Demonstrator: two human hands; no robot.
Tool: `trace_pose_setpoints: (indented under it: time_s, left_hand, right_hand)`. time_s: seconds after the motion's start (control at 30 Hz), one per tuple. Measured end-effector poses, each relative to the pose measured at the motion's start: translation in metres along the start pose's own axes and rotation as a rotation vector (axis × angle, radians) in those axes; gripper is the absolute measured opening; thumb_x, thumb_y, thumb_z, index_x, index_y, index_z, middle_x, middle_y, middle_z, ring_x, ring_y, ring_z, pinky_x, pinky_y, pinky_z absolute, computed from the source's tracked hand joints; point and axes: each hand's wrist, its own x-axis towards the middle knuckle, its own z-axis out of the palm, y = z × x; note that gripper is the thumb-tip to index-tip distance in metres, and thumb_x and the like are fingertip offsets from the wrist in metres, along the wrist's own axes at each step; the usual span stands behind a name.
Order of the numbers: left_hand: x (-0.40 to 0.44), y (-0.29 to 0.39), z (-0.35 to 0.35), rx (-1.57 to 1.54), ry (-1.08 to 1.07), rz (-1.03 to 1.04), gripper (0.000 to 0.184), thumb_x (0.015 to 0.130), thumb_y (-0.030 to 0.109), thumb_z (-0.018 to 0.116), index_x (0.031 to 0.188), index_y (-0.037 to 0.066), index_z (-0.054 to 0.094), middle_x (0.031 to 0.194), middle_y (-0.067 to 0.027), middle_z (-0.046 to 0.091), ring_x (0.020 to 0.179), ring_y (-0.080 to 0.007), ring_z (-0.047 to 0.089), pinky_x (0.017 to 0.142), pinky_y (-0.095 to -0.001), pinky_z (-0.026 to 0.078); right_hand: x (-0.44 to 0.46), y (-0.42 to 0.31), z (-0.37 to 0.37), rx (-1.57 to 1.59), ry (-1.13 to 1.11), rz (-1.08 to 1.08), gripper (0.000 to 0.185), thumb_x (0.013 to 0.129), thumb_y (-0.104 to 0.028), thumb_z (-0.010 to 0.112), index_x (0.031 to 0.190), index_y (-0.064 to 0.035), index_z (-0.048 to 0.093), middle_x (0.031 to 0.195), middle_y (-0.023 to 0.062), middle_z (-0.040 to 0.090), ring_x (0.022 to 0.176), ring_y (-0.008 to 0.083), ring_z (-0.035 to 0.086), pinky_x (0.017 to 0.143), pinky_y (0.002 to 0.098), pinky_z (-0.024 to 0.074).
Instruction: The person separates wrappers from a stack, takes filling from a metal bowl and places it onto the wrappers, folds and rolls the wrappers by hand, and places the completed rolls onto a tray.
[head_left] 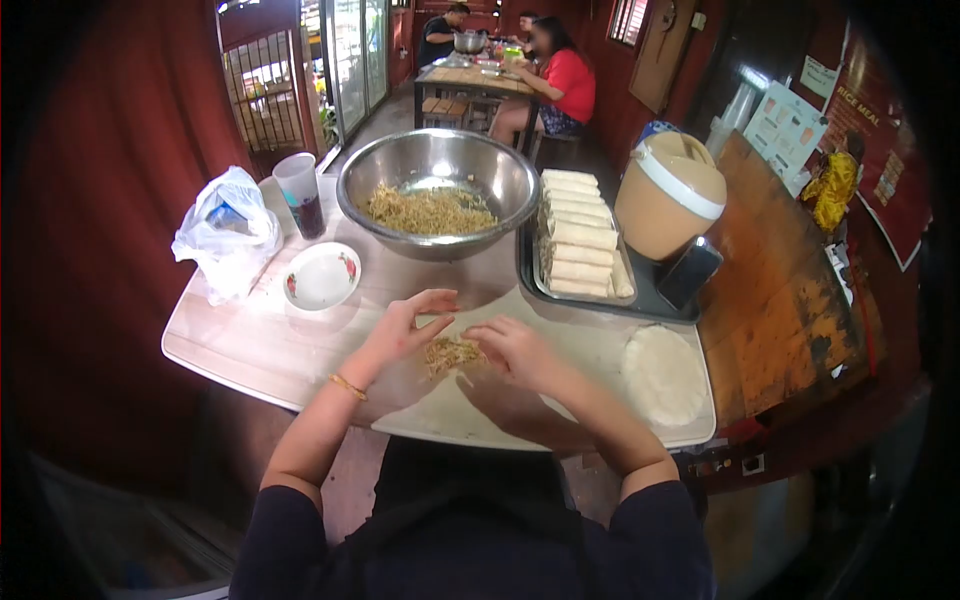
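A small heap of shredded filling (453,357) lies on the table in front of me, apparently on a pale wrapper whose edges are hard to make out. My left hand (408,325) is just left of and above the heap, fingers apart and holding nothing. On the heap's right side, my right hand (508,348) touches or hovers over the filling with curved fingers; its fingertips are too small to read clearly. Beyond them stands a steel bowl (440,160) with more shredded filling (430,210). Rolled wrappers (582,235) are stacked on a tray at the right.
A stack of round wrappers (664,375) lies at the right. Around the table (240,345) are a small bowl (321,277), a cup (300,195), a plastic bag (230,235), a phone (692,272) and a jug (670,195). People sit at a far table (480,77).
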Motion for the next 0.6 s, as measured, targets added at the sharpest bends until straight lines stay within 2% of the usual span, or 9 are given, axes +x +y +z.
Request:
trace_pose_setpoints:
  time_s: [0.07, 0.13, 0.23, 0.27, 0.4, 0.43, 0.5, 0.6]
  left_hand:
    - [0.01, -0.017, 0.0, -0.04, 0.062, 0.058, 0.044, 0.09, 0.018, 0.068, 0.129, 0.002, 0.055, 0.111, -0.0111, 0.071, 0.097, -0.0183, 0.069, 0.081, -0.0298, 0.052]
    - [0.02, -0.02, -0.003, -0.02, 0.095, -0.044, 0.037, 0.095, 0.009, 0.061, 0.13, 0.002, 0.054, 0.109, -0.0114, 0.071, 0.094, -0.0131, 0.067, 0.082, -0.0274, 0.052]
    - [0.029, -0.015, -0.002, -0.146, 0.205, 0.02, 0.037, 0.095, 0.007, 0.061, 0.131, 0.002, 0.053, 0.105, -0.0108, 0.071, 0.091, -0.0134, 0.067, 0.08, -0.027, 0.054]
    - [0.033, -0.031, 0.006, -0.192, 0.304, 0.071, 0.037, 0.095, 0.011, 0.061, 0.13, 0.004, 0.053, 0.099, -0.009, 0.071, 0.081, -0.0128, 0.07, 0.067, -0.0253, 0.053]
    - [0.022, -0.036, 0.014, -0.145, 0.355, 0.04, 0.039, 0.095, 0.01, 0.06, 0.133, 0.005, 0.051, 0.096, -0.0085, 0.071, 0.07, -0.0121, 0.068, 0.06, -0.0232, 0.051]
    - [0.019, -0.04, 0.013, -0.143, 0.349, 0.044, 0.039, 0.095, 0.01, 0.06, 0.133, 0.005, 0.051, 0.096, -0.0085, 0.071, 0.07, -0.0121, 0.068, 0.06, -0.0232, 0.051]
    - [0.012, -0.046, 0.011, -0.145, 0.276, -0.111, 0.039, 0.095, 0.01, 0.06, 0.133, 0.005, 0.051, 0.091, -0.0077, 0.07, 0.069, -0.0101, 0.067, 0.06, -0.0224, 0.051]
    - [0.014, -0.053, 0.008, -0.309, 0.374, -0.069, 0.039, 0.095, 0.009, 0.059, 0.133, 0.005, 0.051, 0.086, -0.0068, 0.069, 0.069, -0.0087, 0.065, 0.061, -0.0232, 0.052]
  right_hand:
    - [-0.001, 0.003, 0.007, -0.058, 0.002, -0.014, 0.037, 0.08, -0.003, 0.063, 0.117, -0.007, 0.062, 0.115, 0.0141, 0.06, 0.105, 0.0358, 0.058, 0.091, 0.0424, 0.0477]
    - [0.0, 0.002, 0.01, -0.044, 0.021, -0.016, 0.041, 0.078, -0.001, 0.061, 0.119, -0.0067, 0.061, 0.119, 0.0142, 0.059, 0.106, 0.0357, 0.058, 0.091, 0.0425, 0.0483]
    - [0.001, -0.022, 0.0, 0.005, 0.0, 0.063, 0.039, 0.079, -0.005, 0.061, 0.118, -0.0042, 0.06, 0.119, 0.0156, 0.06, 0.108, 0.0351, 0.059, 0.091, 0.0425, 0.0489]
    - [0.001, -0.028, -0.006, 0.017, -0.022, 0.043, 0.037, 0.081, -0.012, 0.064, 0.116, -0.0016, 0.06, 0.12, 0.0171, 0.059, 0.109, 0.0348, 0.059, 0.091, 0.0423, 0.0493]
    - [-0.004, -0.027, -0.001, 0.006, -0.041, 0.02, 0.037, 0.081, -0.017, 0.065, 0.114, -0.0009, 0.06, 0.119, 0.0186, 0.059, 0.11, 0.0353, 0.058, 0.09, 0.0421, 0.0495]
    - [-0.004, -0.021, 0.002, 0.023, -0.038, 0.019, 0.035, 0.081, -0.015, 0.064, 0.112, -0.0011, 0.06, 0.116, 0.0184, 0.06, 0.108, 0.0358, 0.059, 0.09, 0.0419, 0.0497]
    - [-0.005, -0.016, 0.004, 0.041, -0.034, 0.026, 0.033, 0.08, -0.014, 0.064, 0.111, -0.0013, 0.06, 0.112, 0.0183, 0.061, 0.106, 0.0363, 0.059, 0.089, 0.0417, 0.0499]
    - [-0.005, -0.013, 0.004, 0.129, -0.072, 0.058, 0.028, 0.079, -0.011, 0.063, 0.106, -0.0016, 0.06, 0.104, 0.0174, 0.062, 0.101, 0.036, 0.06, 0.093, 0.0452, 0.047]
